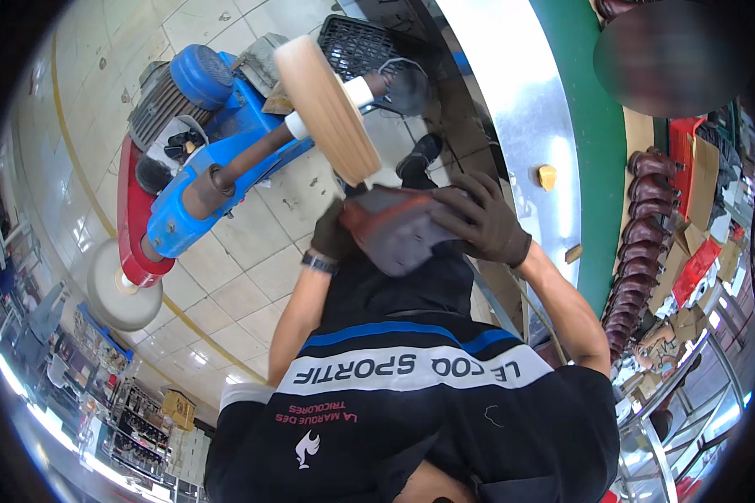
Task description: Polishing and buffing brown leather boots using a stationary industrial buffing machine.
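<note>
Shoe (394, 228), dark w/ an orange-red patch, sits centre frame between both our hands, pressed up against the lower rim of the tan buffing wheel (329, 107). Step in hand, as we judge it: polishing the shoe on the wheel. Left hand (331, 235), gloved, is closed round the shoe's left end; right hand (482, 220), also gloved, clamps over its right side, fingers curled. Next move, we reckon, calls for a steady grip and turning the shoe so a fresh patch meets the wheel, w/ fingers kept off the rim. Count: one shoe in hand, two gloves, one tan wheel on the blue motor (195, 142), a second grey wheel (122, 285) at its left end. Approx. ten brown boots (642, 243) in a row far right, beyond the green-edged bench (596, 151).
</note>
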Motion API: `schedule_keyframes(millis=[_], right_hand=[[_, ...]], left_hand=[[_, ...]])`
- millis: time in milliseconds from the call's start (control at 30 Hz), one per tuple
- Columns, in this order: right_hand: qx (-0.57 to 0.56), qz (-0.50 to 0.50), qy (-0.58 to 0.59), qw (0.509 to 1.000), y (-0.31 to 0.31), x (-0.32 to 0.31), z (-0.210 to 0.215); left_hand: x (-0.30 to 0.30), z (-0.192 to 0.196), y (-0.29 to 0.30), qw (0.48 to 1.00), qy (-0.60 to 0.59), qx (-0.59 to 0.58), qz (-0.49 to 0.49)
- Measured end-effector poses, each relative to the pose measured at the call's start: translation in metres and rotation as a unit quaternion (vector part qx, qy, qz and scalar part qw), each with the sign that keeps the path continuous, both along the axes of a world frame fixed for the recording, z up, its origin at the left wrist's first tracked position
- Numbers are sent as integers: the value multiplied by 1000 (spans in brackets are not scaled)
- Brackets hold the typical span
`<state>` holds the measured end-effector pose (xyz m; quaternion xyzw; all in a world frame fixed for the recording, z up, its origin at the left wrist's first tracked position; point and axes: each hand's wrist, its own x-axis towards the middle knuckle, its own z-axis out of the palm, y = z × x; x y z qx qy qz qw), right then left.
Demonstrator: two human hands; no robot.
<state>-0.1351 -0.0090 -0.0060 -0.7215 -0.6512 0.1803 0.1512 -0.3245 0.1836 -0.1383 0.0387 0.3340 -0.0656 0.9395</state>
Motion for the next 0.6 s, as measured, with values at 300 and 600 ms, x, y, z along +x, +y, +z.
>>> schedule_keyframes(millis=[300, 600], right_hand=[[-22, -465, 456, 759, -33, -84, -12], [-32, -479, 689, 544, 34, -70, -37]], left_hand=[[-16, 121, -11, 870, -63, 368, -323], [-16, 109, 28, 825, 77, 319, -461]])
